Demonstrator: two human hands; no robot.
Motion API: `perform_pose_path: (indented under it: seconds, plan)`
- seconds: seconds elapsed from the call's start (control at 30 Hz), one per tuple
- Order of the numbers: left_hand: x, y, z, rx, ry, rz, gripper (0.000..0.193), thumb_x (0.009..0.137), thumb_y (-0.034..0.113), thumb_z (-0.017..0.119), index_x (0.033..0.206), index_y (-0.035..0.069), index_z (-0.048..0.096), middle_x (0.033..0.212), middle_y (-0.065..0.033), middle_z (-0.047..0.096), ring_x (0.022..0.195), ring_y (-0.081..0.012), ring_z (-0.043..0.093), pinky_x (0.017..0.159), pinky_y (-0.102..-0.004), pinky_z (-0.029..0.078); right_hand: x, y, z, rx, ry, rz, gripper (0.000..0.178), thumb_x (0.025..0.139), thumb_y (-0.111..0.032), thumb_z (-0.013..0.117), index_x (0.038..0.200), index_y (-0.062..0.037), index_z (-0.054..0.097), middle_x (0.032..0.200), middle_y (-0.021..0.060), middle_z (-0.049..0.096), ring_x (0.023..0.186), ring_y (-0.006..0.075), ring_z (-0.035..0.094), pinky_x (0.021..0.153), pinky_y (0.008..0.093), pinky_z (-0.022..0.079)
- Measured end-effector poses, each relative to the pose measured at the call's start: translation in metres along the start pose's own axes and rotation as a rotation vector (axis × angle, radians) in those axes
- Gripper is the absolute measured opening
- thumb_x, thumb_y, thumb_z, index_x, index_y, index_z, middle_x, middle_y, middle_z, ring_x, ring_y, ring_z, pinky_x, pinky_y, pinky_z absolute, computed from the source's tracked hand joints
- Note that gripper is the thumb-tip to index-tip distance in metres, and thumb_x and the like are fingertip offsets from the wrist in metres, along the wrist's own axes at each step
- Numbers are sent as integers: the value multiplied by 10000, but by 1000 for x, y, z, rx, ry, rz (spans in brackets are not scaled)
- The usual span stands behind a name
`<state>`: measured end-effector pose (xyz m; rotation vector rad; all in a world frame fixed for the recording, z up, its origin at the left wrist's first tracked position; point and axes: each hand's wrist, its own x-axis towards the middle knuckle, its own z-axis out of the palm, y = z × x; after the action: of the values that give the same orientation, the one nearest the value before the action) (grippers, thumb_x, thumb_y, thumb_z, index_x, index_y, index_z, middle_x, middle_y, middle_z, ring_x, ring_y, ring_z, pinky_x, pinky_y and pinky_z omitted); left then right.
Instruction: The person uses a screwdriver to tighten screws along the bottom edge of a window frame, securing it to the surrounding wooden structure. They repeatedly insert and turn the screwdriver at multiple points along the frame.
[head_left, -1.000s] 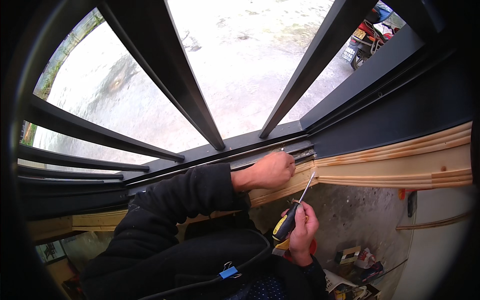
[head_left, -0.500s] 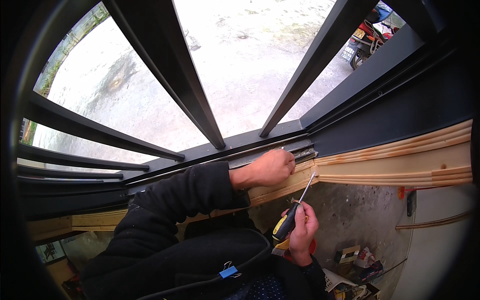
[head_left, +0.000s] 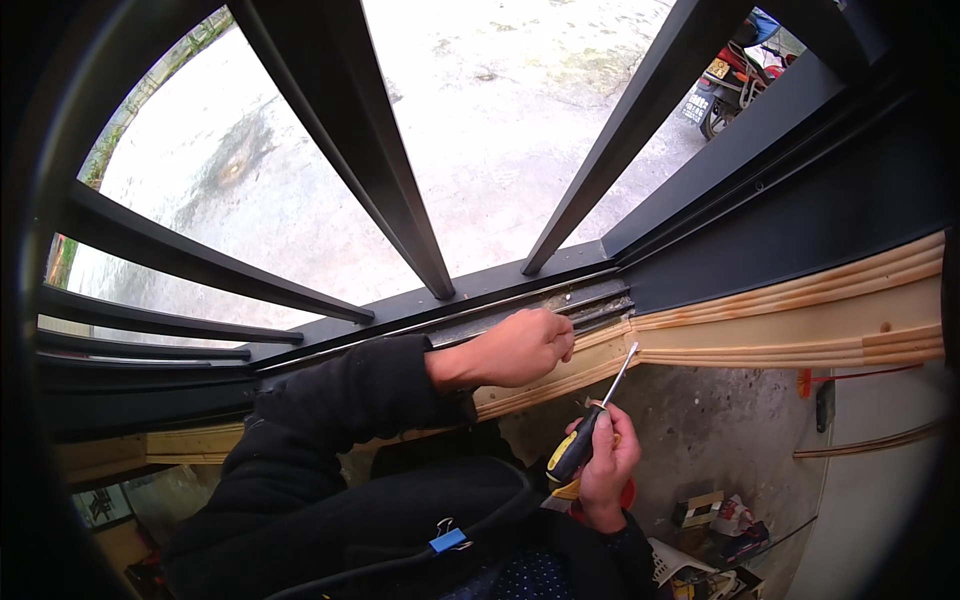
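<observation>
1. We see the screwdriver [head_left: 570, 455] at the person's right, its black and yellow handle low and its thin metal shaft slanting up toward the wooden trim [head_left: 780, 335]. Its tip shows against the trim's lower edge; we cannot tell if they touch.
2. The right hand [head_left: 610, 460] is clamped on the handle, thumb along it. Any lettering on the handle's yellow patch is too small for us to read.
3. The left hand [head_left: 528, 348] is well apart from the right, its fingers curled down above the trim, beside the dark window track [head_left: 485, 325]. Its fingertips are hidden, so we cannot tell whether it grips anything.
4. Below the handle we see a partly hidden yellow item [head_left: 566, 490].
5. A blue binder clip [head_left: 448, 541] sits on the dark clothing [head_left: 400, 510].
6. Beyond the dark bars [head_left: 385, 150], a red motorcycle [head_left: 752, 72] carries a rear plate [head_left: 696, 107] with light characters on dark.
</observation>
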<state>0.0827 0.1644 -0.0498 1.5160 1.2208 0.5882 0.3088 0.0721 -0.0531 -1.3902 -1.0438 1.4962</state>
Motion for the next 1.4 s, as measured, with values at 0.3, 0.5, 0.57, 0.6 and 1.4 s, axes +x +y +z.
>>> perform_pose_path:
  seconds: [0.3,0.5,0.57,0.6,1.4]
  plan:
    - [-21,2,17,48,-134,23,258,1027,173,519,908,6,676,823,-201,678,805,-384,668,752,-455,523,-4,13,-9,-25,-78,5,302,1088,-240,577,1253,9,618,887,96,714,672,91,622,560,222,479]
    - [-21,3,11,118,-147,27,269,1017,178,514,893,7,680,809,-200,673,806,-375,668,751,-452,521,-7,29,-21,-15,103,109,287,1096,-240,570,1233,8,616,880,95,708,692,103,632,588,230,496]
    - [-21,3,5,115,-135,23,272,1014,180,511,895,8,684,805,-200,673,805,-374,669,749,-451,521,-9,31,-21,17,148,20,295,1096,-241,569,1237,15,609,882,100,705,722,116,642,625,240,513]
    - [-20,3,2,109,-127,16,272,1012,181,511,899,8,688,804,-200,673,804,-375,671,748,-452,522,-9,32,-20,28,177,-19,298,1097,-242,569,1238,18,606,883,102,703,737,122,647,644,245,522]
    - [48,-11,6,71,-38,-24,320,972,182,513,855,-36,717,829,-222,711,825,-374,685,796,-448,535,-8,24,-25,-21,58,-8,307,1080,-197,569,1270,43,591,901,120,719,771,140,672,667,264,545]
